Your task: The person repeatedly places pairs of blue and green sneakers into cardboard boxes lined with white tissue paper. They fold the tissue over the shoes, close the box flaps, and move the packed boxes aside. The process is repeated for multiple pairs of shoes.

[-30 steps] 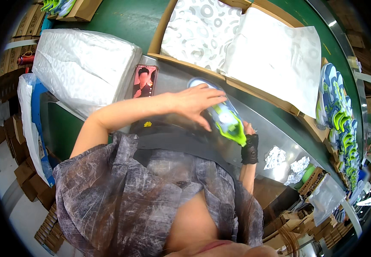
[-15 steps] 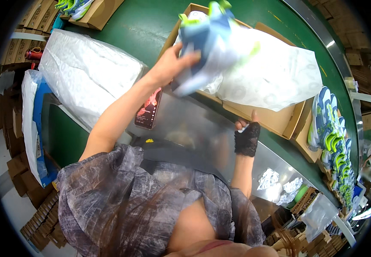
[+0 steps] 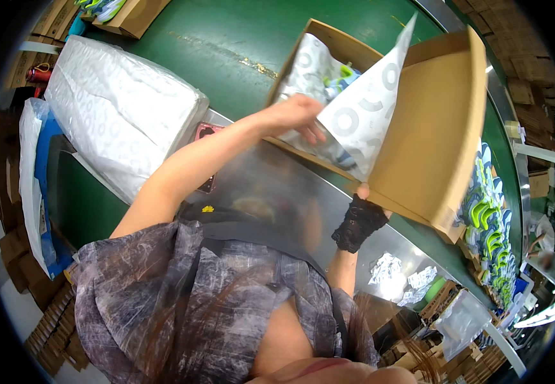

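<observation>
An open cardboard shoe box (image 3: 290, 67) stands on the work surface, with blue and lime-green shoes (image 3: 342, 80) partly covered by printed white tissue paper (image 3: 364, 112). One tissue flap stands up across the box. My left hand (image 3: 293, 116) is over the near-left side of the box, fingers bent at the corner of that flap. My right hand (image 3: 359, 221), in a black lace fingerless glove, grips the near edge where box and raised lid (image 3: 428, 128) meet; its thumb lies on top and its other fingers are mostly hidden.
A plastic-wrapped stack of tissue paper (image 3: 123, 109) lies at the left, with a phone (image 3: 207, 131) beside it. Rows of shoes (image 3: 492, 237) line the right side. Crumpled papers (image 3: 389, 275) lie on the metal edge. Another carton (image 3: 133, 19) stands far left.
The shoe from my left hand is now in the box, and that hand is at the tissue. The lid has tilted up, with my right hand now on its near edge.
</observation>
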A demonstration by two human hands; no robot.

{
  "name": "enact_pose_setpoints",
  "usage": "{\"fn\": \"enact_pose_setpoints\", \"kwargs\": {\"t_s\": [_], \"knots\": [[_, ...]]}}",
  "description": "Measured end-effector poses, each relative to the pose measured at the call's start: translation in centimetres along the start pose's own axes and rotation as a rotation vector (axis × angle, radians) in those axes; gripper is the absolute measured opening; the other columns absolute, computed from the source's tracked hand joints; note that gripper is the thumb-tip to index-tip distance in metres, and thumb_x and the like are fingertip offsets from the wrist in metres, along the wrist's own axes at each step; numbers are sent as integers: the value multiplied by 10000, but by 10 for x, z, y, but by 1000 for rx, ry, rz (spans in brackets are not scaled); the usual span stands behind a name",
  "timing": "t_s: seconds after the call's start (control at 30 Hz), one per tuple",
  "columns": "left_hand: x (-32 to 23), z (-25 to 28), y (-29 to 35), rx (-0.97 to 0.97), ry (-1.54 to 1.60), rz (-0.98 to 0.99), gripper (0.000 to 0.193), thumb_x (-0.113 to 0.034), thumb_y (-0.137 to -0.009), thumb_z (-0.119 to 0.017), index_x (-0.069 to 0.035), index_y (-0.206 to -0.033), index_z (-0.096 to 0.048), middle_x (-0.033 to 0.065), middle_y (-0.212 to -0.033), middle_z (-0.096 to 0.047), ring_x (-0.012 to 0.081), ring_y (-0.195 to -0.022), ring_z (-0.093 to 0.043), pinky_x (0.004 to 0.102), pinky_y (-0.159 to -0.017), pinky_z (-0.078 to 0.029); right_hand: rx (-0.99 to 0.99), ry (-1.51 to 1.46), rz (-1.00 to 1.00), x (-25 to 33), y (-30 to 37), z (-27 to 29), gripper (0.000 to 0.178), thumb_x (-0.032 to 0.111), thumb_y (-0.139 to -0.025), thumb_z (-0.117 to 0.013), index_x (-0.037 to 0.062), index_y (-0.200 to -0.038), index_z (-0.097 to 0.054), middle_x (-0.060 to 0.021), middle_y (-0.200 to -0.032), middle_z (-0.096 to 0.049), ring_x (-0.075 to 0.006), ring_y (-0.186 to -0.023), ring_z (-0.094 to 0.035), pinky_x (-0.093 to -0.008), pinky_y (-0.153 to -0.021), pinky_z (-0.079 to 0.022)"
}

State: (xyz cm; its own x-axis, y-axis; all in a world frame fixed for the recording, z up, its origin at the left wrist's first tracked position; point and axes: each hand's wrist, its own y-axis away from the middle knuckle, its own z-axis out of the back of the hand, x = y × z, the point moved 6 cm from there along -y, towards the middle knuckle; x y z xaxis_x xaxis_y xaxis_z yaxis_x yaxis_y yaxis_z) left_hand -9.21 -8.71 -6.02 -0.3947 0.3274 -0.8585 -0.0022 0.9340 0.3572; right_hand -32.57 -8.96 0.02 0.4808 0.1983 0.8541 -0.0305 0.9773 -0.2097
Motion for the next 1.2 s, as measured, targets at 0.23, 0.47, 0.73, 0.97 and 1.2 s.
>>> {"fn": "enact_pose_setpoints", "kwargs": {"t_s": [0.23, 0.47, 0.73, 0.97, 1.2], "knots": [[-1, 81, 32, -647, -28, 2, 618, -522, -841, -425, -2, -1168, -489, 183, -1034, -521, 268, -1040, -475, 381, -838, -410, 580, 774, 489, 5, 20, -93, 721, -64, -664, -482, 213, -1318, -355, -255, -1262, -357, -413, -994, -520, -388, -702, -506], [23, 79, 17, -707, -646, -237, 546, -393, -829, -518, 9, -1194, -463, 180, -1028, -572, 294, -982, -512, 374, -863, -387, 619, 731, 474, -1, 24, -89, 732, -60, -640, -513, 225, -1302, -385, -236, -1294, -319, -382, -941, -552, -386, -682, -506], [-10, 56, -8, -123, 377, 113, 631, -482, -771, -519, -17, -1195, -466, 122, -1121, -553, 189, -980, -556, 310, -851, -440, 471, 587, 649, 82, -41, -45, 702, 6, -562, -588, 198, -1228, -476, -107, -1229, -463, -296, -817, -593, -335, -669, -493], [-83, 34, 80, -234, 449, -101, 585, -448, -762, -563, -25, -1157, -480, 114, -1044, -563, 188, -902, -574, 312, -771, -477, -41, 269, 624, 127, -43, 40, 505, 35, -686, -680, 97, -1166, -535, -103, -1108, -516, -112, -570, -449, -243, -615, -424], [-103, 121, 248, -572, 348, -551, 417, -356, -848, -473, -24, -1094, -529, 96, -1023, -588, 201, -875, -581, 309, -783, -470, 201, -520, -715, -105, 4, 40, 379, 277, -813, -603, 64, -1114, -515, -84, -994, -565, -132, -635, -498, -263, -570, -398]]}}
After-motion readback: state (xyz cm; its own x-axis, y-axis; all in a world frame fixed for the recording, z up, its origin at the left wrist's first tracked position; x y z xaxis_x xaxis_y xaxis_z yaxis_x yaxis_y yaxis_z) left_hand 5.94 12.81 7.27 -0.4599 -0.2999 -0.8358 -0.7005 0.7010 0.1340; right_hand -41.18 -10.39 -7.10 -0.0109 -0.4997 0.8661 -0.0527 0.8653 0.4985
